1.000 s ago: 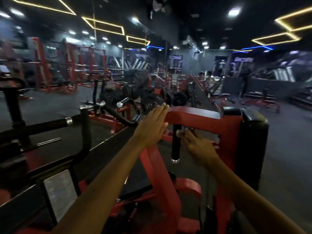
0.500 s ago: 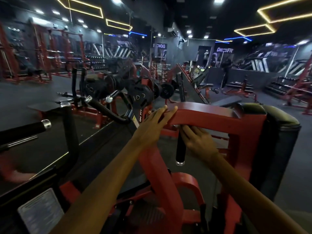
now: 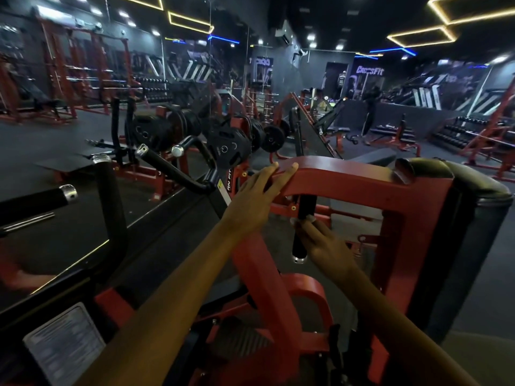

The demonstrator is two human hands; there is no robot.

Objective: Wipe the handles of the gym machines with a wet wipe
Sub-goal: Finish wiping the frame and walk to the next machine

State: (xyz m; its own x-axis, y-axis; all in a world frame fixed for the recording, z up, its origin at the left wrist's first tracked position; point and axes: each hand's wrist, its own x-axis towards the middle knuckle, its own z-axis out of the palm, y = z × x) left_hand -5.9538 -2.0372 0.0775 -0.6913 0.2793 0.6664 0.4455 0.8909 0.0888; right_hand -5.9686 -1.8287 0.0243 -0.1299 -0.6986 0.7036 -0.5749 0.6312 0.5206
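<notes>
Across the dark gym floor point(image 3: 320, 240), red machines point(image 3: 362, 196) under strip lights point(image 3: 423, 37).

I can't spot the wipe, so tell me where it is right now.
The wet wipe is a pale scrap pinched by the right hand against the black vertical handle hanging under the red frame, centre of the head view.

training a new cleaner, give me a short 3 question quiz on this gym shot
1. True or false: the left hand is wiping the black handle.
2. What does the right hand press against the handle? A) a spray bottle B) a white wipe C) a towel roll
3. Fill in: the handle hangs down from the ___ frame.

Key
1. False: it rests flat on the frame's corner.
2. B
3. red
</notes>
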